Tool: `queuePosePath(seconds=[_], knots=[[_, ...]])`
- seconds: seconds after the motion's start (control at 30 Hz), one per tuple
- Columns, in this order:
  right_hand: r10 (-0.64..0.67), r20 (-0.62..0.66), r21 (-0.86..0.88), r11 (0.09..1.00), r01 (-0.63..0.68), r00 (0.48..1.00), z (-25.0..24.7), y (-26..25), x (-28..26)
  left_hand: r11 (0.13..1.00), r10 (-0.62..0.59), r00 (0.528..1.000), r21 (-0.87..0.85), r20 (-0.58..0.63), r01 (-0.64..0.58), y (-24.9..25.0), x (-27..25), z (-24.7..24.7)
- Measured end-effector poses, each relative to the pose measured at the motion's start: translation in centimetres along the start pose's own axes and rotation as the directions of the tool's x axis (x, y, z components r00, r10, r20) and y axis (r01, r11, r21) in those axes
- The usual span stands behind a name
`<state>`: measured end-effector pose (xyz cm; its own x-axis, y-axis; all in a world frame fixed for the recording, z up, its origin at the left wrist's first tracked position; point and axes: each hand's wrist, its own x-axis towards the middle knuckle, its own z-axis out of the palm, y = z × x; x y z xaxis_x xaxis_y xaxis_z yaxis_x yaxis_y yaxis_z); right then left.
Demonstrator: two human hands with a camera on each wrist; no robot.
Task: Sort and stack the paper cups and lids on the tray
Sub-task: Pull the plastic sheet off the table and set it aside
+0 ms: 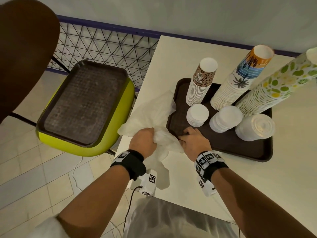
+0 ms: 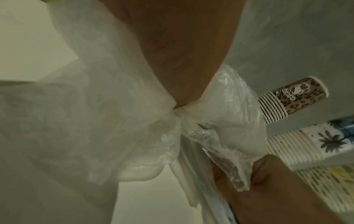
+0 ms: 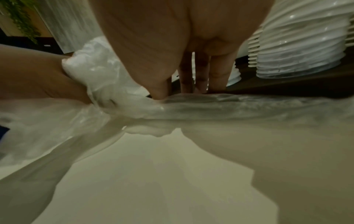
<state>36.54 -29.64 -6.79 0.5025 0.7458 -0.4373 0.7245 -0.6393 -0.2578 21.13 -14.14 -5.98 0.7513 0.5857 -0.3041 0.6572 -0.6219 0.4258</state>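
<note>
Fingers of the left hand point(image 1: 143, 140) are bunched tight around a crumpled plastic bag point(image 1: 155, 115) on the desk point(image 1: 188, 186). The right hand point(image 1: 193, 141) pinches the bag's other end against the near-left corner of the tray point(image 1: 240, 148), with its remaining fingers straight on the tray. On the tray stand three cup stacks point(image 1: 202, 83) and, nearer, three lid stacks point(image 1: 197, 115).

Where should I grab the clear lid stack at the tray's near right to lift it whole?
My call: grip the clear lid stack low, round its bottom lids, coming from the near right side. It's a short ribbed column of loose nested lids, so a top grip would probably lift only some. The white lid stack crowds its left and the lime-print cup stack stands behind.
</note>
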Motion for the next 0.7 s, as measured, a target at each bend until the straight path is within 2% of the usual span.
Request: queuePosePath(seconds=[0.23, 0.37, 0.6, 0.7], knots=[[0.014, -0.011, 0.027, 1.000, -0.014, 1.000, -0.2, -0.4, -0.1, 0.997, -0.020, 0.994, -0.079, -0.109, 0.011, -0.7, -1.3, -3.5], [0.000, -0.041, 0.024, 1.000, 0.001, 0.999, -0.1, -0.3, 0.0, 0.996, -0.040, 0.969, -0.085, -0.245, 0.019, -2.1, -3.6, -6.8], [-0.006, -0.034, 0.019, 1.000, 0.006, 0.999, 0.1, -0.2, 0.0, 0.975, -0.194, 0.886, -0.186, -0.421, 0.125, -2.4, -10.9, -12.2], [-0.028, 0.009, -0.024, 0.999, 0.028, 1.000, -0.2, -0.2, 0.3, 0.940, -0.286, 0.872, -0.292, -0.398, 0.176, -1.6, -13.0, -14.7]])
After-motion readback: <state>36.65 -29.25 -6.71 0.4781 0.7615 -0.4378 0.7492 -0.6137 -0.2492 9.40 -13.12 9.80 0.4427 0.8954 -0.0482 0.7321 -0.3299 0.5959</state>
